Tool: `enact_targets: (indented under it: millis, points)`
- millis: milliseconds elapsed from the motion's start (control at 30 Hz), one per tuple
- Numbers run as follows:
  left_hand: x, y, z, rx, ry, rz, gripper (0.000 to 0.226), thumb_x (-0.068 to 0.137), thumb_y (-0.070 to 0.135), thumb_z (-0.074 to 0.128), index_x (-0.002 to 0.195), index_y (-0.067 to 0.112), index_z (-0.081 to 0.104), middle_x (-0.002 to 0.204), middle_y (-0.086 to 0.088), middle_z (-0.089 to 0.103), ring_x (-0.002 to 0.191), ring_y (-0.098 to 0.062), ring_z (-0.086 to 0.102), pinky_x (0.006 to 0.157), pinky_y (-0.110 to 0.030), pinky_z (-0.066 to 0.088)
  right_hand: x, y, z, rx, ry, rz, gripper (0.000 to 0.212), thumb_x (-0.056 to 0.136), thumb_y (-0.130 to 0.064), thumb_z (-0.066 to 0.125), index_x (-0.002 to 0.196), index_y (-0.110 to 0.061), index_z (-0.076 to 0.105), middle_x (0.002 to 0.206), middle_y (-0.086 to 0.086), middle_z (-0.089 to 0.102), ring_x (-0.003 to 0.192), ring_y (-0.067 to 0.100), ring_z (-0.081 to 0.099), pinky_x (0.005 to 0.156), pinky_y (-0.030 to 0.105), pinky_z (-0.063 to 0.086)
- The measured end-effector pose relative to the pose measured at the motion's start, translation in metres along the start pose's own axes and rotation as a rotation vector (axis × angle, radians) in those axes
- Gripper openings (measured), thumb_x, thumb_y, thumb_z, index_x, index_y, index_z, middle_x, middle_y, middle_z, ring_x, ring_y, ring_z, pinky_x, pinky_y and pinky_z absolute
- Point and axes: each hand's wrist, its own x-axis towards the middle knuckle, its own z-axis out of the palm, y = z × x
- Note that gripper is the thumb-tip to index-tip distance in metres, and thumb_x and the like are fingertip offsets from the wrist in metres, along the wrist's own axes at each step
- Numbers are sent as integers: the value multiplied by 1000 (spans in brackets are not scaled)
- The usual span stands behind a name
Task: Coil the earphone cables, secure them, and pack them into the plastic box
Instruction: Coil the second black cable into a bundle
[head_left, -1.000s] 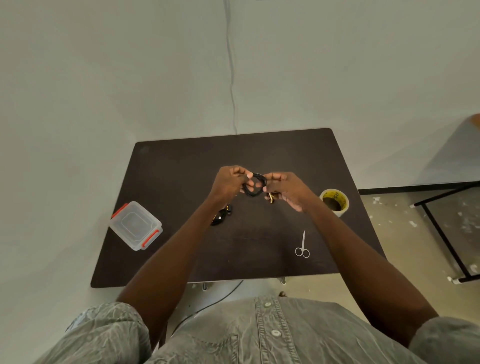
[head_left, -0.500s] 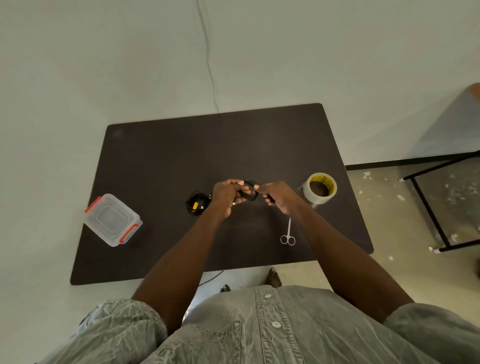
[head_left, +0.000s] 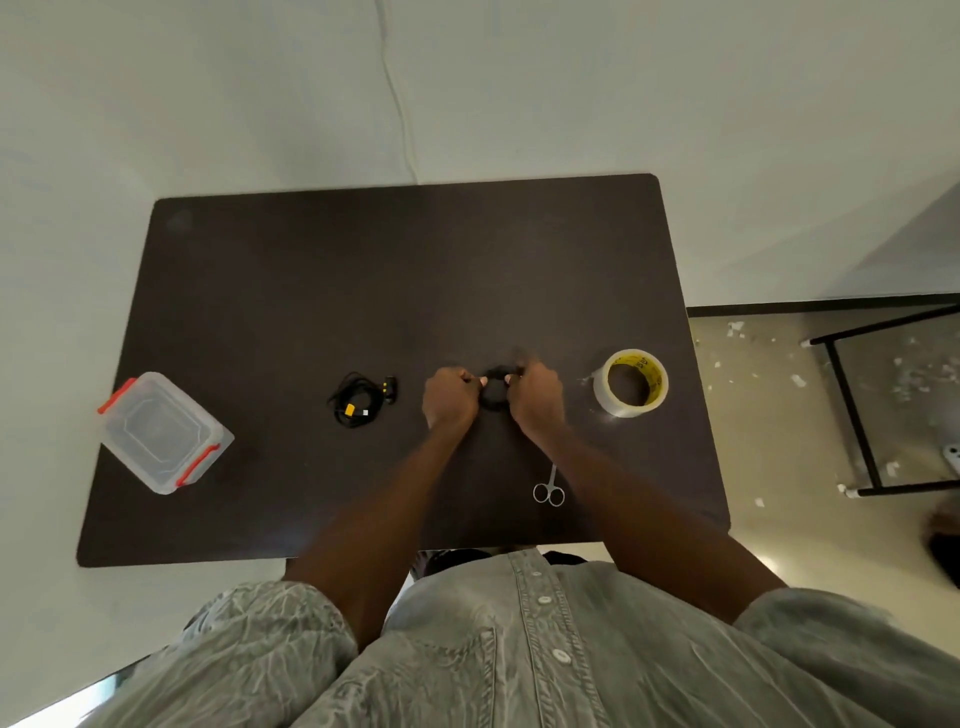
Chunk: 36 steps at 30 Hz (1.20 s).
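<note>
I see my left hand (head_left: 449, 397) and right hand (head_left: 535, 397) both gripping a small black cable coil (head_left: 493, 392) between them, above the table (head_left: 363, 270). Another coiled earphone (head_left: 358, 400) lies left of my left hand, the plastic box (head_left: 163, 431) farther left.

Dark matt surface (head_left: 363, 270), smooth, only a faint sheen near its middle. At the left edge, a clear plastic box (head_left: 163, 432) with glossy orange-red clips. Right of centre, a roll of shiny clear tape (head_left: 630, 383) on a yellow printed core. Lower right, small scissors (head_left: 548, 487) of bright polished metal. At the bottom, a crinkled, washed grey cloth shirt (head_left: 519, 654).
</note>
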Motion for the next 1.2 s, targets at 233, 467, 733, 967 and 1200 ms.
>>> enact_targets:
  millis: [233, 467, 733, 967, 1200]
  points:
    - [-4, -1, 6, 10, 60, -5, 23, 83, 37, 67, 77, 15, 70, 75, -6, 71, 75, -24, 65, 62, -30, 49, 5, 17, 5, -229, 172, -152, 22, 95, -25, 53, 107, -13, 67, 115, 11, 55, 111, 29, 46, 94, 42, 34]
    - [0, -4, -5, -126, 10, 30, 23, 79, 33, 74, 73, 12, 69, 71, -3, 68, 75, -20, 65, 66, -29, 46, 5, 21, 12, -119, 164, -74, 27, 95, -38, 51, 99, -18, 68, 106, 3, 64, 110, 24, 52, 104, 51, 29]
    - [-4, -12, -15, -109, -44, 92, 23, 84, 32, 69, 75, 12, 65, 80, -11, 71, 83, -27, 65, 72, -33, 49, -9, 15, -4, -64, 183, -105, 25, 93, -22, 50, 107, -14, 69, 110, 7, 65, 111, 29, 52, 100, 45, 32]
    - [-21, -26, -27, -91, -32, 143, 20, 89, 32, 61, 83, 13, 63, 92, -11, 70, 92, -30, 63, 75, -30, 46, -36, 21, -9, 41, 289, -123, 23, 93, -11, 52, 105, -9, 72, 105, 6, 67, 100, 23, 57, 83, 31, 44]
    - [-32, -32, -34, -130, -56, 155, 15, 89, 23, 61, 86, 10, 68, 97, -10, 72, 96, -28, 64, 77, -28, 45, -66, 34, -23, 202, 396, -114, 19, 95, -12, 54, 104, -7, 70, 103, 9, 68, 93, 21, 61, 79, 30, 47]
